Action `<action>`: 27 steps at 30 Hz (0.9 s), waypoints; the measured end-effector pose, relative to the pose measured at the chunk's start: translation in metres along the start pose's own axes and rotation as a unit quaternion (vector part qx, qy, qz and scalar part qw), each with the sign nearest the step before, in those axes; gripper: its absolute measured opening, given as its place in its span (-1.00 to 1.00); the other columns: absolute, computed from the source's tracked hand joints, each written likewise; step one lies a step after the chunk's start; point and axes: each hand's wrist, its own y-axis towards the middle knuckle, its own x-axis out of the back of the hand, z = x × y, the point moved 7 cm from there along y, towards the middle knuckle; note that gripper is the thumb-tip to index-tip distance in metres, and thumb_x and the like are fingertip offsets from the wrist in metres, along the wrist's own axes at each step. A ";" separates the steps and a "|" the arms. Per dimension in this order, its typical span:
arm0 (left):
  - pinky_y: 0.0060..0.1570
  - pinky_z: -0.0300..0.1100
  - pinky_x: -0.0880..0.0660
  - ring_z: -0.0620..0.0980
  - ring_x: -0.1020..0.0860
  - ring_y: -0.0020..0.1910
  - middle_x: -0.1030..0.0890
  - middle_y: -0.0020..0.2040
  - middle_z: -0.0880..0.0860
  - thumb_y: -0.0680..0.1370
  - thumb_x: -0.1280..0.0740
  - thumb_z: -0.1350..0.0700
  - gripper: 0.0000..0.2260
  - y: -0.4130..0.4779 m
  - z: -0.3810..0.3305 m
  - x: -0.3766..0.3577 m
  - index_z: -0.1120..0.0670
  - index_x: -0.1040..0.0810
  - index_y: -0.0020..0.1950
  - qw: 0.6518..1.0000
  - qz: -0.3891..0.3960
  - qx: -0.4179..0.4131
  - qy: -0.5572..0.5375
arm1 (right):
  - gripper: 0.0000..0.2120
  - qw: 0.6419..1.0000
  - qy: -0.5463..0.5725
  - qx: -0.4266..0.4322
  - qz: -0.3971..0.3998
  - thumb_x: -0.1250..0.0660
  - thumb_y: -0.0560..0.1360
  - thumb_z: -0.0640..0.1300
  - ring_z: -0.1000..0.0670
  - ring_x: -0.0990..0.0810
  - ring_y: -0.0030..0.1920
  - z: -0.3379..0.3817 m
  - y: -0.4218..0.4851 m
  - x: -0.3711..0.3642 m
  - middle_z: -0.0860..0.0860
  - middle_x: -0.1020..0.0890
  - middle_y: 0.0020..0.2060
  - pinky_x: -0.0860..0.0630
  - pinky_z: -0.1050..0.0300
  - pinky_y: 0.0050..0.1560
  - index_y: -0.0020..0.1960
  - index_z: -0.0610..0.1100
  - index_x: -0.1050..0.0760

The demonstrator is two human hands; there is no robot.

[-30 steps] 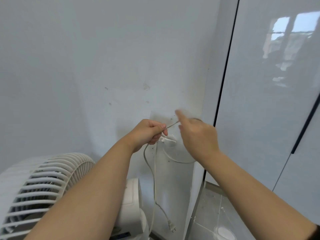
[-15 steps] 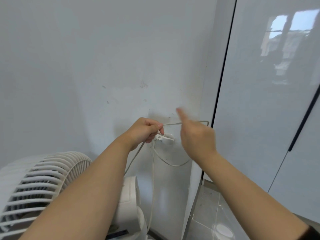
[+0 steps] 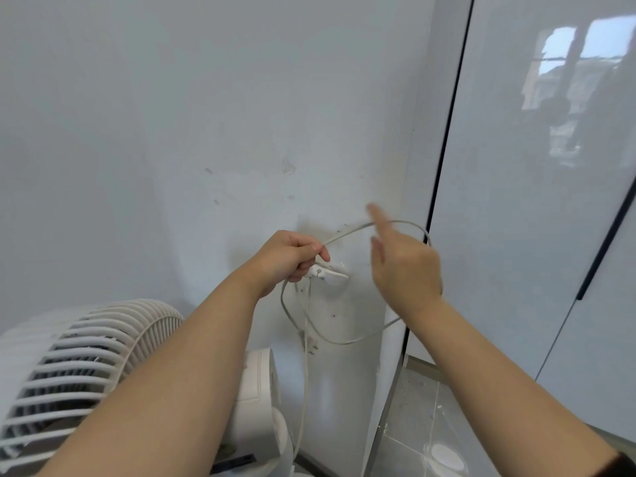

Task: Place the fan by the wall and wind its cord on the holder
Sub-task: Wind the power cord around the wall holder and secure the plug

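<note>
- the fan's thin white cord (image 3: 347, 341) is up at the wall, drawn into a loose loop between two hands, with one strand hanging straight down toward the floor.
- the holder (image 3: 328, 274), a small white hook fixed to the wall, sits just beside the left hand; whether any turn of cord lies on it cannot be made out.
- the left hand (image 3: 289, 256) is closed in a fist, pinching the cord next to the holder.
- the right hand (image 3: 406, 266) is blurred, index finger pointing up, and the cord arcs over that finger and round behind the hand. whether its other fingers grip the cord cannot be told.
- the fan (image 3: 69, 356), white with a ribbed round grille, stands at lower left, close to the wall and below the left forearm.
- judging progress: the fan looks placed by the wall. the winding seems to be underway, with a wide loop and the hanging strand left to take up.
- the wall (image 3: 172, 132) is pale grey-white, with a few small scuffs and marks above the holder.
- to the right, glossy pale cabinet doors (image 3: 516, 201) with dark edges reflect a window.
- grey floor tiles (image 3: 413, 425) show at lower right, with a small round white object (image 3: 445, 456) on them.
</note>
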 end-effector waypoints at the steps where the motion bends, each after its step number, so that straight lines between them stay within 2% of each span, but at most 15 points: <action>1: -0.48 -0.29 -0.13 -0.10 -0.18 -0.55 -0.26 -0.54 -0.06 0.61 -0.16 0.28 -0.74 0.000 -0.002 -0.003 0.20 -0.58 -0.20 1.000 0.009 -0.005 0.002 | -0.67 0.998 -0.028 0.063 0.009 -0.31 0.39 -0.27 -0.04 -0.41 -0.59 0.013 -0.005 -0.006 0.00 -0.46 -0.54 -0.26 0.23 -0.61 0.15 -0.18 -0.57; 2: -0.49 -0.30 -0.13 -0.10 -0.18 -0.56 -0.26 -0.55 -0.06 0.61 -0.17 0.28 -0.74 0.000 -0.002 -0.005 0.21 -0.59 -0.19 1.000 0.016 -0.008 0.005 | -0.78 0.994 -0.044 0.099 0.023 -0.29 0.44 -0.19 -0.03 -0.43 -0.58 0.019 -0.008 -0.013 0.01 -0.47 -0.54 -0.25 0.25 -0.61 0.04 -0.16 -0.61; 3: -0.50 -0.30 -0.13 -0.10 -0.18 -0.56 -0.26 -0.55 -0.05 0.60 -0.18 0.28 -0.75 -0.001 -0.002 -0.006 0.21 -0.60 -0.17 1.000 0.021 -0.008 0.012 | -0.81 0.992 -0.052 0.107 0.033 -0.24 0.47 -0.10 -0.03 -0.44 -0.58 0.021 -0.007 -0.017 0.02 -0.47 -0.56 -0.22 0.26 -0.60 -0.11 -0.14 -0.61; 5: -0.50 -0.30 -0.14 -0.11 -0.20 -0.56 -0.28 -0.55 -0.05 0.59 -0.21 0.28 -0.77 -0.002 -0.002 -0.006 0.20 -0.63 -0.16 0.999 0.020 -0.007 0.026 | -0.68 0.994 -0.060 0.088 0.028 -0.19 0.48 0.00 -0.04 -0.42 -0.61 0.016 -0.004 -0.021 0.02 -0.44 -0.59 -0.14 0.28 -0.58 -0.36 -0.13 -0.50; 6: -0.50 -0.29 -0.14 -0.11 -0.20 -0.56 -0.28 -0.55 -0.04 0.58 -0.22 0.27 -0.78 -0.003 -0.002 -0.003 0.20 -0.63 -0.16 1.000 0.012 -0.008 0.026 | -0.65 0.996 -0.058 0.070 0.017 -0.18 0.48 0.02 -0.06 -0.39 -0.63 0.010 -0.002 -0.019 0.01 -0.42 -0.61 -0.12 0.29 -0.56 -0.41 -0.13 -0.45; 9: -0.47 -0.26 -0.19 -0.08 -0.22 -0.55 -0.29 -0.55 -0.04 0.58 -0.24 0.21 -0.76 -0.002 -0.003 0.012 0.18 -0.60 -0.25 0.999 -0.032 -0.023 0.004 | -0.65 0.997 0.008 -0.076 -0.007 -0.19 0.53 -0.03 -0.13 -0.41 -0.58 -0.021 0.001 -0.008 -0.06 -0.46 -0.58 -0.18 0.22 -0.51 -0.35 -0.19 -0.46; 11: -0.45 -0.26 -0.28 -0.07 -0.28 -0.54 -0.32 -0.54 -0.04 0.59 -0.22 0.21 -0.74 -0.002 -0.001 0.021 0.16 -0.58 -0.26 0.998 -0.058 -0.021 -0.011 | -0.68 0.974 0.093 -0.207 -0.002 -0.19 0.58 -0.06 -0.13 -0.45 -0.45 -0.049 0.000 -0.005 -0.06 -0.48 -0.50 -0.27 0.13 -0.41 -0.27 -0.22 -0.46; 13: -0.42 -0.28 -0.38 -0.07 -0.37 -0.54 -0.39 -0.52 -0.02 0.59 -0.19 0.24 -0.75 0.000 0.001 0.023 0.17 -0.57 -0.22 0.998 -0.053 -0.007 -0.043 | -0.68 0.948 0.146 -0.283 -0.019 -0.16 0.59 -0.08 -0.07 -0.43 -0.39 -0.068 -0.004 -0.002 -0.01 -0.44 -0.46 -0.27 0.11 -0.35 -0.25 -0.23 -0.45; 16: -0.33 -0.25 -0.54 -0.03 -0.57 -0.42 -0.57 -0.43 0.04 0.60 -0.15 0.28 -0.77 -0.001 0.003 0.008 0.20 -0.57 -0.14 0.991 0.049 0.030 -0.124 | -0.74 0.918 0.203 -0.334 -0.061 -0.12 0.61 -0.11 0.04 -0.40 -0.41 -0.081 -0.007 0.003 0.01 -0.45 -0.44 -0.27 0.25 -0.39 -0.17 -0.19 -0.47; 18: -0.10 -0.21 -0.58 0.00 -0.67 -0.16 -0.68 -0.25 0.08 0.58 -0.17 0.31 -0.78 -0.006 0.006 -0.007 0.18 -0.60 -0.09 0.985 0.130 0.054 -0.101 | -0.78 0.896 0.263 -0.351 -0.072 -0.08 0.61 -0.14 0.09 -0.41 -0.47 -0.080 -0.009 0.000 -0.04 -0.52 -0.45 -0.33 0.23 -0.36 -0.11 -0.14 -0.45; 20: 0.05 -0.19 -0.55 -0.01 -0.65 0.03 -0.70 -0.11 0.07 0.56 -0.19 0.34 -0.77 -0.010 0.008 -0.014 0.16 -0.63 -0.05 0.982 0.169 0.064 -0.052 | -0.80 0.868 0.333 -0.360 -0.081 -0.06 0.57 -0.22 0.06 -0.41 -0.51 -0.076 -0.011 -0.002 -0.06 -0.55 -0.48 -0.37 0.17 -0.36 -0.15 -0.09 -0.42; 22: -0.04 -0.23 -0.57 -0.04 -0.66 -0.05 -0.70 -0.16 0.03 0.57 -0.21 0.31 -0.79 -0.007 0.007 -0.009 0.15 -0.63 -0.04 0.990 0.119 0.059 -0.045 | -0.78 0.826 0.419 -0.365 -0.093 -0.04 0.43 -0.32 -0.04 -0.39 -0.53 -0.072 -0.012 -0.003 -0.06 -0.54 -0.53 -0.38 0.15 -0.39 -0.22 -0.11 -0.41; 25: -0.36 -0.28 -0.43 -0.04 -0.51 -0.35 -0.55 -0.39 0.03 0.54 -0.25 0.26 -0.82 -0.002 0.007 0.024 0.14 -0.62 -0.17 0.993 -0.100 0.055 -0.026 | -0.78 0.783 0.509 -0.347 -0.078 0.00 0.30 -0.33 -0.06 -0.37 -0.60 -0.065 -0.010 -0.005 -0.06 -0.52 -0.59 -0.34 0.20 -0.50 -0.27 -0.18 -0.41; 27: -0.42 -0.23 -0.34 -0.01 -0.41 -0.41 -0.46 -0.39 0.07 0.51 -0.25 0.26 -0.84 -0.004 0.017 0.042 0.16 -0.58 -0.22 0.973 -0.195 0.107 0.068 | -0.78 0.776 0.536 -0.330 -0.041 0.00 0.30 -0.32 -0.05 -0.37 -0.62 -0.060 -0.007 -0.010 -0.07 -0.53 -0.59 -0.32 0.24 -0.54 -0.27 -0.20 -0.42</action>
